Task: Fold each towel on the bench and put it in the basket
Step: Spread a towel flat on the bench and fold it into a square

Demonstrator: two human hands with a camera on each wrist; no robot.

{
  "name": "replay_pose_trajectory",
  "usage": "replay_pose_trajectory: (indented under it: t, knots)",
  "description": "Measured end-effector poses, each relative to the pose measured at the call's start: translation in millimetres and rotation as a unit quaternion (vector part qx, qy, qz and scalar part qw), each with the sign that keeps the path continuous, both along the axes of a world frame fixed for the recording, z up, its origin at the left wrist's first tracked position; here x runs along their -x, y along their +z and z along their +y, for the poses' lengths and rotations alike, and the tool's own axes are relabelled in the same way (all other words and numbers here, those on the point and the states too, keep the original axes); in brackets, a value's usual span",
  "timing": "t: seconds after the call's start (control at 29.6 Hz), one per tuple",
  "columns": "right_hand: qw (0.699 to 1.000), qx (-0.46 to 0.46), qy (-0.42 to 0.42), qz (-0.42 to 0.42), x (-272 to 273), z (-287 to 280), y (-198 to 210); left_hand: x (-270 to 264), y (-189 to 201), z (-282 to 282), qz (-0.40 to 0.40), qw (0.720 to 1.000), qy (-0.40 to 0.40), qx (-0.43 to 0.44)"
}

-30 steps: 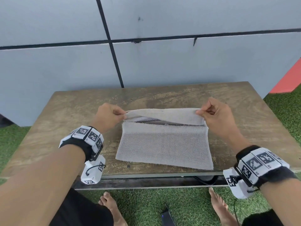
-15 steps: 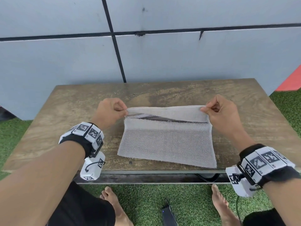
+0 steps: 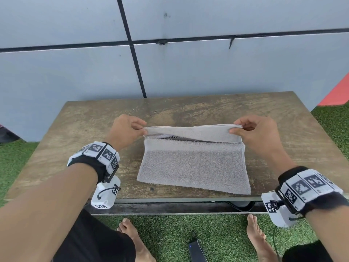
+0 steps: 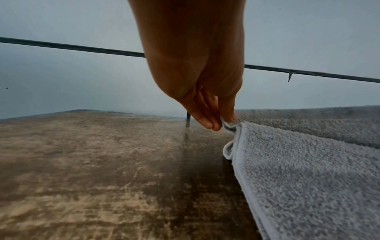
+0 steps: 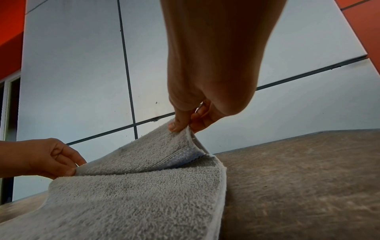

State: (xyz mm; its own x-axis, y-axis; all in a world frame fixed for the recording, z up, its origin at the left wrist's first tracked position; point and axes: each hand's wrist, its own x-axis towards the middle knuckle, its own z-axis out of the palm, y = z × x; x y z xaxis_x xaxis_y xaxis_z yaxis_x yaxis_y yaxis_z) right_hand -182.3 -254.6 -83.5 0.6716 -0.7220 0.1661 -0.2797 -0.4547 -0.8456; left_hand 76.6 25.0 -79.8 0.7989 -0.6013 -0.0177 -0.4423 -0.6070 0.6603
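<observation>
A grey towel [image 3: 192, 165] lies on the wooden bench [image 3: 85, 133], its near edge close to the bench's front. Its far edge is lifted and curled toward me. My left hand [image 3: 144, 130] pinches the far left corner of the towel [image 4: 308, 170] between thumb and fingers [image 4: 209, 123]. My right hand [image 3: 235, 128] pinches the far right corner of the towel [image 5: 133, 199], raised a little above the bench [image 5: 308, 178]. My left hand [image 5: 69, 167] also shows in the right wrist view. No basket is in view.
A grey panelled wall [image 3: 188, 69] stands right behind the bench. Artificial grass [image 3: 217, 235] lies below, with my bare feet [image 3: 132, 235] and a dark phone-like object [image 3: 195, 251] on it. A red surface [image 3: 338, 93] is at the far right.
Both hands have kept their pinch on the far corners; the lifted far edge has come slightly higher and nearer to me. The head view has tilted slightly.
</observation>
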Motion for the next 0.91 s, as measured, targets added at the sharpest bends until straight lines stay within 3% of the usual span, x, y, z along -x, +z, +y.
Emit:
replay_pose_trajectory:
  t: [0.27, 0.67, 0.91]
  knots:
    - [0.999, 0.05, -0.004, 0.018, 5.1, -9.4, 40.3, -4.3, 37.7, -15.6, -0.068, 0.996, -0.061, -0.018]
    - [0.987, 0.147, -0.036, -0.048, -21.1, -42.1, 170.9, -19.9, 162.7, -39.8, -0.103, 0.979, -0.036, 0.17]
    - [0.981, 0.161, -0.044, -0.099, -20.4, -31.8, 189.5, -15.4, 184.8, -30.9, -0.155, 0.965, -0.036, 0.209]
